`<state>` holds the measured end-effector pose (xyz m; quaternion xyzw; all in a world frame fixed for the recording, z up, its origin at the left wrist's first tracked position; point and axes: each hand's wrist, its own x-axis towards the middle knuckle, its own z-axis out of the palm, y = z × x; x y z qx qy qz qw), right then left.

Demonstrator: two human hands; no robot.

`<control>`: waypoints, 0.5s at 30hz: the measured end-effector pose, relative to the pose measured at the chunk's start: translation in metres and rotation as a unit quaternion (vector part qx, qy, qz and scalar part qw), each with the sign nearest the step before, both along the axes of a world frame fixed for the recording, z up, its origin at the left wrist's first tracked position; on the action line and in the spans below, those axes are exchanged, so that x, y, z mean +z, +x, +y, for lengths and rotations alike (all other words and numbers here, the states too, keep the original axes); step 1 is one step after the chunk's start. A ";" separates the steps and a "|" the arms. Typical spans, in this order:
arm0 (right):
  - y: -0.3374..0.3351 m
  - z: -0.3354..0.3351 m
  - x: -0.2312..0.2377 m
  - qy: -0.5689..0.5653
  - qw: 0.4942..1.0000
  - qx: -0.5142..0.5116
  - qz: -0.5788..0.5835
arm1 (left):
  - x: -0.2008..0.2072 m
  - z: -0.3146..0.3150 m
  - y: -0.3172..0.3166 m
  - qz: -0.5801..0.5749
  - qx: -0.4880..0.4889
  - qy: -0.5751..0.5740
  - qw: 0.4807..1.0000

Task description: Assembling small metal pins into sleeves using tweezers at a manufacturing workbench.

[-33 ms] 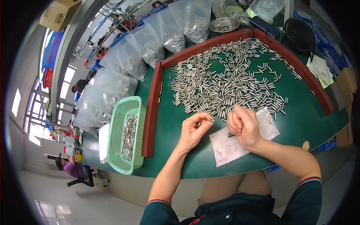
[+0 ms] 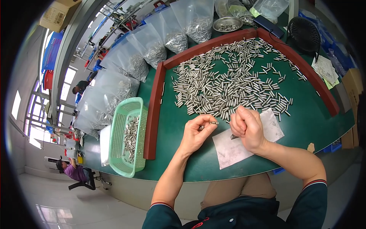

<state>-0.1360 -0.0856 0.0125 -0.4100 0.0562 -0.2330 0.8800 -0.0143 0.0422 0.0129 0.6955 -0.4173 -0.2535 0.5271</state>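
My left hand (image 2: 193, 136) is closed in a pinch over the near part of the green table (image 2: 183, 168). Small metal pins (image 2: 214, 123) poke out between its thumb and fingers. To its right, my right hand (image 2: 248, 131) is curled into a fist above a smudged white sheet (image 2: 225, 154). A dark pointed piece (image 2: 234, 137) shows under its fingers; I cannot make out what it is. Just beyond both hands spreads a wide heap of short silvery metal pins (image 2: 213, 89).
A dark red wooden border (image 2: 153, 122) frames the heap. Left of it stands a green plastic basket (image 2: 114, 152) with more pins. Clear bags of pins (image 2: 155, 51) line the far left edge. A metal bowl (image 2: 217, 26) and a black fan (image 2: 304, 34) are at the back.
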 end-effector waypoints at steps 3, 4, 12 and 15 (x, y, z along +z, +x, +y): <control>-0.001 -0.007 -0.003 -0.010 1.000 -0.014 0.015 | 0.021 -0.003 -0.015 -0.097 -0.086 0.161 0.978; 0.001 -0.006 -0.002 -0.011 1.000 -0.013 0.011 | 0.021 -0.002 -0.020 -0.138 -0.092 0.174 0.971; -0.001 -0.003 0.000 -0.001 0.999 -0.019 -0.029 | 0.012 -0.003 -0.024 -0.152 -0.061 0.203 0.965; 0.000 0.001 -0.003 0.012 1.000 -0.002 -0.024 | 0.011 -0.003 -0.025 -0.157 -0.057 0.208 0.964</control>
